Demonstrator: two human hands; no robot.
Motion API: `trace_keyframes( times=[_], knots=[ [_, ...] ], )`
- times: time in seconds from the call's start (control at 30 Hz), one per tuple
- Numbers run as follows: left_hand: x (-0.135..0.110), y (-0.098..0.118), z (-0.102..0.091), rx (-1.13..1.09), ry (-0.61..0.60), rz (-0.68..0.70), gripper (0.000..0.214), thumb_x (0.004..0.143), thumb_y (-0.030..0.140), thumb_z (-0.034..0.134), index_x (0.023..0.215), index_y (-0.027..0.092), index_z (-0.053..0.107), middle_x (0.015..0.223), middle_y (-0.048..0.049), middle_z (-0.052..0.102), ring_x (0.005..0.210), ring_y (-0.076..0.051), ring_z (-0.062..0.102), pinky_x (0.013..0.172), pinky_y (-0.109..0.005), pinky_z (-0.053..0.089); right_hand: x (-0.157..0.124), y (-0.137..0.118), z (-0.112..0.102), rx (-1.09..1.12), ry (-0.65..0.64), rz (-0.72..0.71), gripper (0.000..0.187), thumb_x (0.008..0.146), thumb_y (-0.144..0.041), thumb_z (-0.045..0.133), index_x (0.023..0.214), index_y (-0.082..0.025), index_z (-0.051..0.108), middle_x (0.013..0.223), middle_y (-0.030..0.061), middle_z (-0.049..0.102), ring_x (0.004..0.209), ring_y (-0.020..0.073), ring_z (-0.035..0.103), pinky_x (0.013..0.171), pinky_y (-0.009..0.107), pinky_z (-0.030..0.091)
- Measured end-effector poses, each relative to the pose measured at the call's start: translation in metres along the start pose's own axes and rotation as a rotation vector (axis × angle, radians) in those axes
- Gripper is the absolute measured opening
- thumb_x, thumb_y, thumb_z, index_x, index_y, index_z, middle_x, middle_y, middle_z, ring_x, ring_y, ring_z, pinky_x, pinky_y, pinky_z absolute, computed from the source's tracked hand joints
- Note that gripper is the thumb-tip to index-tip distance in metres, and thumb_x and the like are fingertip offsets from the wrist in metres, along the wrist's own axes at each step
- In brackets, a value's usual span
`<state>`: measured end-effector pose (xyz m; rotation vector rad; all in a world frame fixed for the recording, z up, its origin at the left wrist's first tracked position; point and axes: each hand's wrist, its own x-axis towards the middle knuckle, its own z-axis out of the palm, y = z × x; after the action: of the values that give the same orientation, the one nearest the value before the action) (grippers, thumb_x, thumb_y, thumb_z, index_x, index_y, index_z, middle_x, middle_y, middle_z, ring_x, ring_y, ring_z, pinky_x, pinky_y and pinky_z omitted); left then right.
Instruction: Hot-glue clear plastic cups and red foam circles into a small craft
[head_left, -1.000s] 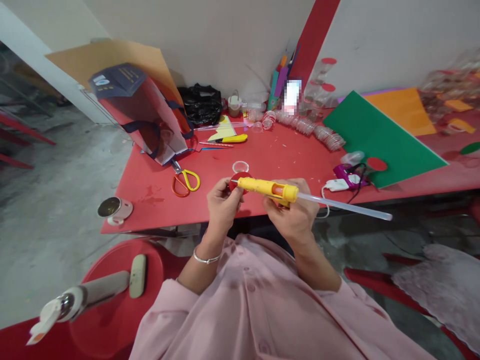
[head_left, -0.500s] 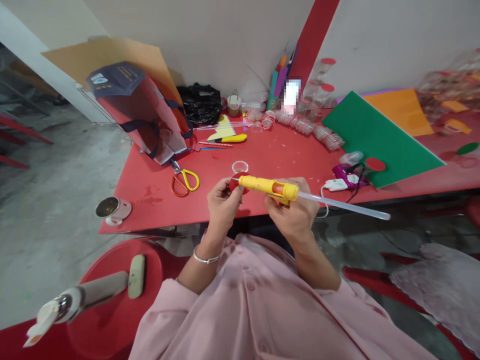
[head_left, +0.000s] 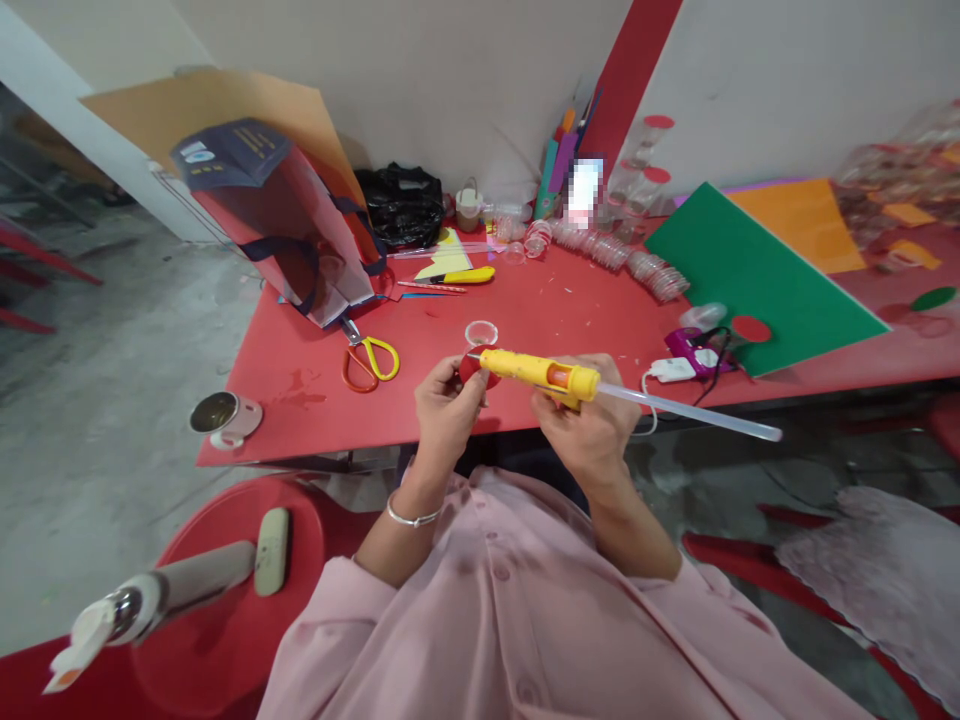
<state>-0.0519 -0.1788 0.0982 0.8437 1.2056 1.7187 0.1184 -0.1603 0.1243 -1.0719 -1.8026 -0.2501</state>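
Observation:
My right hand (head_left: 589, 425) is wrapped round the grip of a yellow hot glue gun (head_left: 525, 368). A long translucent glue stick (head_left: 690, 410) sticks out of its back end, pointing right. Pinched between the thumb and fingers of my left hand (head_left: 450, 405) is a red disc (head_left: 474, 366). The gun's metal nozzle lies over the disc; whether it touches cannot be made out. Just beyond the disc, a clear plastic ring or cup (head_left: 481, 332) rests on the red table (head_left: 427, 345).
Scissors (head_left: 371, 362), a yellow cutter knife (head_left: 469, 275) and a mug (head_left: 225, 418) lie to the left, near a paper bag (head_left: 292, 220). Stacked clear cups (head_left: 600, 248) stand at the back. On the right are a green board (head_left: 765, 280) and a purple power strip (head_left: 694, 350).
Almost nothing differs. Both hands keep their hold on the disc and the glue gun, and the view has shifted very slightly.

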Motion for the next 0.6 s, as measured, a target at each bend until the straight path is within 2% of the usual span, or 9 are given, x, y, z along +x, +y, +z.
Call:
trace_keyframes(
  times=[0.1,0.4,0.6],
  knots=[
    [-0.0005,0.0005,-0.0003,0.000,0.000,-0.006,0.028,0.082,0.042,0.088,0.091,0.019,0.075,0.057,0.0040,0.063,0.043,-0.007,0.051,0.042,-0.018,0.040,0.0001,-0.0002,-0.0003,0.049,0.032,-0.007,0.031,0.084,-0.013,0.066,0.112,-0.026,0.070,0.096,0.0024,0.078,0.085,0.0223,0.074,0.074,0.035,0.061],
    [-0.0009,0.0021,0.0007,-0.007,-0.003,-0.007,0.025,0.083,0.038,0.086,0.092,0.018,0.075,0.058,0.0029,0.066,0.042,-0.008,0.054,0.041,-0.018,0.043,-0.0014,0.0021,-0.0001,-0.024,-0.004,0.009,0.030,0.084,-0.014,0.065,0.110,-0.027,0.070,0.095,0.0025,0.078,0.085,0.0226,0.075,0.076,0.035,0.062],
    [0.0002,-0.0008,-0.0012,0.000,0.003,-0.003,0.027,0.083,0.040,0.086,0.092,0.017,0.075,0.059,0.0031,0.067,0.043,-0.008,0.056,0.043,-0.017,0.044,-0.0011,0.0028,0.0004,0.010,0.032,-0.026,0.028,0.086,-0.012,0.065,0.110,-0.025,0.069,0.096,0.0018,0.079,0.084,0.0207,0.075,0.075,0.033,0.061]
  ],
)
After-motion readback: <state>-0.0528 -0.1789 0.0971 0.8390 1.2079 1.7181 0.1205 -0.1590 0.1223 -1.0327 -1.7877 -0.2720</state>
